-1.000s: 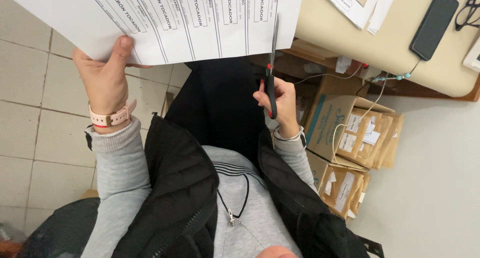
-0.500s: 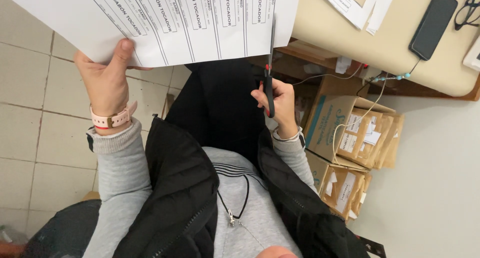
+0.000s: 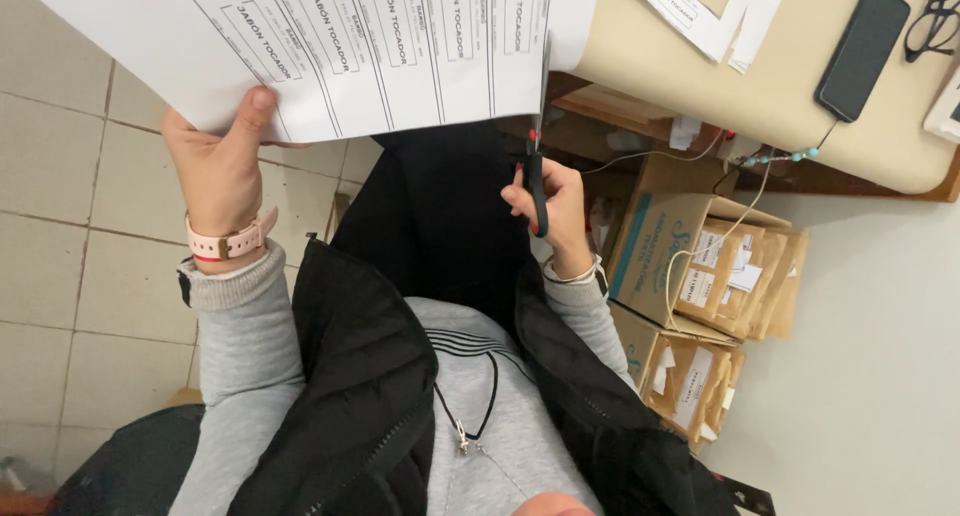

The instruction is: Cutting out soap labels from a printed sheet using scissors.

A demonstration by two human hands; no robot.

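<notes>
My left hand (image 3: pixel 222 171) pinches the lower edge of a large white sheet (image 3: pixel 330 46) printed with rows of boxed labels, thumb on top. My right hand (image 3: pixel 556 204) grips a pair of black-handled scissors (image 3: pixel 537 166), whose blades point up into the sheet's right part along a printed line. A pink watch strap circles my left wrist. Grey sleeves and a black vest fill the lower middle of the view.
A beige table (image 3: pixel 780 96) at upper right carries a black phone (image 3: pixel 861 48), black glasses (image 3: pixel 933 16) and cut paper strips (image 3: pixel 700 6). Open cardboard boxes (image 3: pixel 690 266) of brown packets stand under it. Tiled floor (image 3: pixel 70 236) lies at the left.
The sheet has shifted slightly left and the scissors have moved a little further up into it. Both hands keep their grips.
</notes>
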